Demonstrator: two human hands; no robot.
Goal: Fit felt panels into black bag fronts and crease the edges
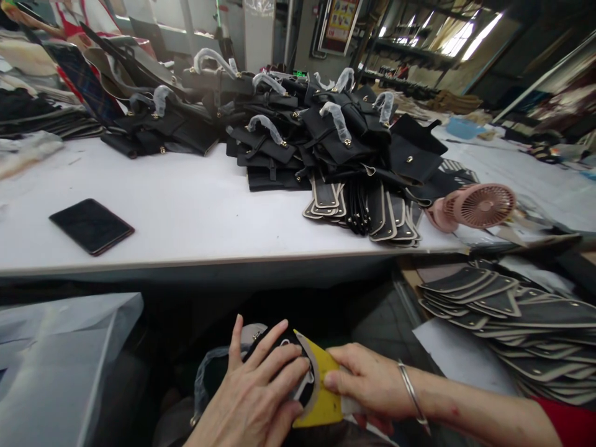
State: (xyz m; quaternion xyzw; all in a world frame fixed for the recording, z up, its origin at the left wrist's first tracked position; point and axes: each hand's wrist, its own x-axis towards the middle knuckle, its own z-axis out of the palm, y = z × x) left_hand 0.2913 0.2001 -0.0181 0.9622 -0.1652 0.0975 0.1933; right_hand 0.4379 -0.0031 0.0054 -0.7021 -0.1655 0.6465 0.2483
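Low at the front, my left hand [261, 385] lies over a black handbag piece [305, 397], its fingers spread out and the thumb near the edge. My right hand [367, 379] pinches a curved yellow card [328, 413] between thumb and fingers. The card's rounded edge lies against the black piece, beside my left fingertips. A plastic-wrapped handle [200, 379] with metal fittings shows left of my left hand. Much of the black piece is hidden under my fingers.
Black handbags with wrapped handles [338, 124] are heaped on the white table [195, 211]. A dark tablet [92, 226] lies at left, a pink fan [484, 205] at right. Edged black pieces [549, 313] are stacked to my right; a translucent plastic-covered container [60, 366] stands at left.
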